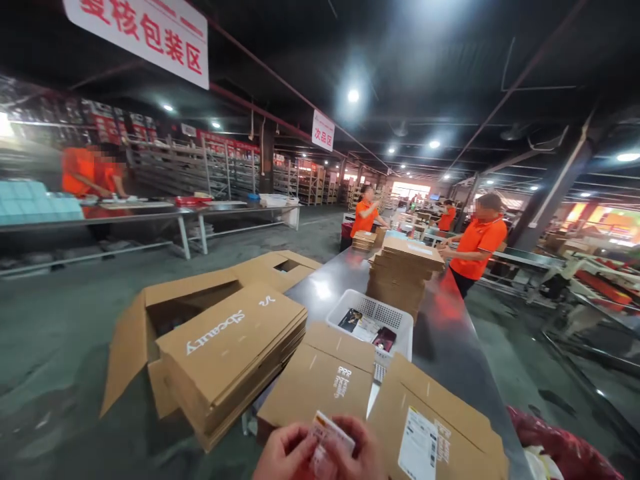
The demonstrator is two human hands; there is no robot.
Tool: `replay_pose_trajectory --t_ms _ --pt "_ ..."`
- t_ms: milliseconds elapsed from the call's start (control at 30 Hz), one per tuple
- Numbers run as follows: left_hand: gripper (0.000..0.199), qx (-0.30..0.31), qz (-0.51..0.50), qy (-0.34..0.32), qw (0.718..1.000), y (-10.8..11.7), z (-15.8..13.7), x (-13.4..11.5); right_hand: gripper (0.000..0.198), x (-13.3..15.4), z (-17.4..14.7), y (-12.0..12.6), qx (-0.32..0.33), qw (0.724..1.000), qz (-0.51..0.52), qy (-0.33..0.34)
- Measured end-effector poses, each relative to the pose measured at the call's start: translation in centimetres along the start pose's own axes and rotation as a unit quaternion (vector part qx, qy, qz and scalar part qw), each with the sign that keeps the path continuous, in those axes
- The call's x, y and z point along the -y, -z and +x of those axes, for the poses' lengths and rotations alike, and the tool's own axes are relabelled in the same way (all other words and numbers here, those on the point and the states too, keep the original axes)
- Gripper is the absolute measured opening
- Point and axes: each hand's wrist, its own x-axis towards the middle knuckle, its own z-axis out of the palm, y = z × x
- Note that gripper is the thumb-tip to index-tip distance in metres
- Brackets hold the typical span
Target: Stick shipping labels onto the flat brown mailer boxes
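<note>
Low in the view, my left hand (286, 453) and my right hand (356, 451) are both closed on a small white packet (334, 432) with an orange-edged corner and print too blurred to read. Just beyond them lies a stack of flat brown cartons (315, 380) with white lettering. To the right is another flattened carton (440, 417) bearing a white shipping label (419, 443). Behind these stands a white perforated basket (373, 303) holding several small packets, one black and one dark red.
Left of the table (320, 288) sits a pile of flat cartons (235, 333) marked "beauty", beside an open box (131, 347). A taller carton stack (405, 263) stands farther along. Coworkers in orange shirts (480, 243) work around it. A dark red sack (560, 443) lies at the lower right.
</note>
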Motion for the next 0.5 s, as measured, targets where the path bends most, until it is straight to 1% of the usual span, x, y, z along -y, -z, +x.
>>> replay_pose_trajectory --t_ms 67,100,167,233,267,300,333,367,433,467,500 --pt "0.050 -0.012 -0.005 -0.003 1.000 -0.2 -0.2 0.7 0.052 1.2 0.9 1.0 0.028 0.994 -0.103 0.000" --pt "0.051 -0.028 -0.005 -0.003 1.000 -0.4 -0.3 1.1 0.049 1.5 1.1 1.2 0.047 0.991 -0.129 0.003" --pt "0.054 -0.087 -0.004 -0.003 0.996 -0.8 -0.5 1.9 0.046 1.6 1.2 1.0 0.065 0.989 -0.135 0.009" --pt "0.059 -0.155 -0.004 -0.003 0.988 -1.0 -0.4 2.5 0.044 1.0 1.2 0.3 0.054 0.990 -0.130 0.007" --pt "0.060 -0.177 -0.012 -0.003 0.984 -0.9 -0.3 2.6 0.043 0.6 1.4 0.0 0.045 0.990 -0.131 0.008" --pt "0.059 -0.184 -0.024 0.001 0.983 -0.6 -0.1 2.8 0.042 0.2 1.9 -0.3 0.037 0.990 -0.133 0.013" --pt "0.056 -0.171 -0.043 0.007 0.984 -0.2 0.2 2.9 0.042 -0.3 2.7 -0.5 0.030 0.990 -0.136 0.025" --pt "0.054 -0.138 -0.066 0.021 0.988 0.3 0.4 3.1 0.040 -0.8 3.9 -0.7 0.022 0.989 -0.141 0.041" --pt "0.056 -0.028 -0.120 0.064 0.990 1.6 0.7 3.7 0.036 -2.1 7.3 -0.8 -0.003 0.980 -0.184 0.069" --pt "0.057 0.027 -0.146 0.082 0.985 2.3 0.6 4.2 0.033 -2.8 9.2 -0.9 -0.019 0.973 -0.218 0.072" --pt "0.056 0.065 -0.167 0.099 0.979 3.0 0.4 4.8 0.030 -3.5 11.2 -0.9 -0.037 0.964 -0.254 0.067"
